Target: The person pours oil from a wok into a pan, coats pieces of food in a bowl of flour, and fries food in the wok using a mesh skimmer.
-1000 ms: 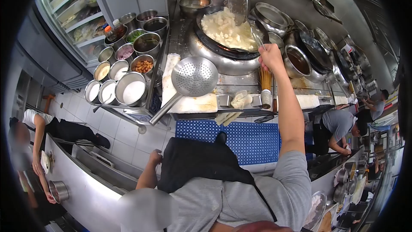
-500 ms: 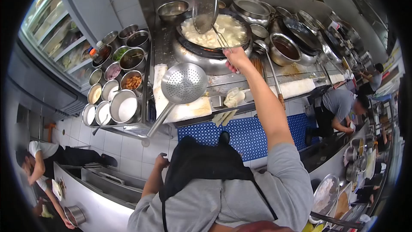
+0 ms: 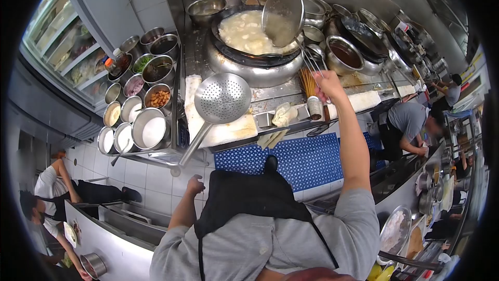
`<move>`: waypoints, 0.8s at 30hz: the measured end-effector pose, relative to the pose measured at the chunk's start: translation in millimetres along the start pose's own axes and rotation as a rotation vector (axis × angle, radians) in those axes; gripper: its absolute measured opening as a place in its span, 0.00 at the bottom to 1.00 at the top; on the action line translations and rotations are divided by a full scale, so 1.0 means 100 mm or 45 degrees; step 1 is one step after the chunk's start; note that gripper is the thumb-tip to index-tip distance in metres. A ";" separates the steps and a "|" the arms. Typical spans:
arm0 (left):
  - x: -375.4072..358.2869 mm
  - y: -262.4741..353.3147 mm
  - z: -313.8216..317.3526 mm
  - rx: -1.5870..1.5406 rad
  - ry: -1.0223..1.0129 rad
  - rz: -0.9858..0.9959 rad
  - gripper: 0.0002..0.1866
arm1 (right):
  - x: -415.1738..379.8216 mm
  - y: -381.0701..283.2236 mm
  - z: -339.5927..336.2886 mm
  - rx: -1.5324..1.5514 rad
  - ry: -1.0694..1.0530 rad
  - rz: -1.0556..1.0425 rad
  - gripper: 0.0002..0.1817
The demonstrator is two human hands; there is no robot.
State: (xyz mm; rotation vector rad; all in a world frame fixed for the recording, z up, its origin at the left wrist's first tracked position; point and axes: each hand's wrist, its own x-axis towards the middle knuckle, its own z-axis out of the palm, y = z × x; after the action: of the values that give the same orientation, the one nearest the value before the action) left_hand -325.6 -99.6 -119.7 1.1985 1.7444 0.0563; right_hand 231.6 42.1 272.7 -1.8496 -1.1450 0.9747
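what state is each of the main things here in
mesh strainer: tilted over the wok
wok: holds cloudy liquid and pale pieces
right hand: closed on the mesh strainer's handle
left hand: loosely bent, nothing visible held
perforated ladle: empty, resting on a white towel
steel pot: holds dark liquid

No readable text, brand, number or sign. Orange-capped bottle (image 3: 112, 67) among the metal pots: label, if any, too small. Wrap on brush handle (image 3: 315, 107): blurred, unreadable. Red-and-white item (image 3: 402, 26), back right: markings illegible. Fridge packs (image 3: 62, 31): also illegible.
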 end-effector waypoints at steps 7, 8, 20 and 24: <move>0.18 -0.68 0.24 0.131 0.410 0.452 0.27 | 0.74 -0.45 0.56 -0.152 0.104 -0.102 0.13; 0.05 -0.65 0.22 0.064 0.322 0.304 0.27 | 0.85 -0.53 0.62 -0.206 0.111 -0.106 0.13; -0.81 -1.05 0.34 0.092 -0.002 -0.102 0.27 | 0.66 -0.99 1.31 0.154 -0.044 -0.201 0.13; -0.71 -0.45 0.15 -0.059 -0.038 -0.126 0.26 | 0.38 -0.76 1.18 0.100 -0.188 -0.102 0.13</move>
State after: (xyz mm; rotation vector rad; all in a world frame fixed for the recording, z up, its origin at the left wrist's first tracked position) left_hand -343.4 -182.0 -102.5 1.0731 1.7646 0.0195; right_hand 112.3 124.9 278.7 -1.6797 -1.2406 1.1090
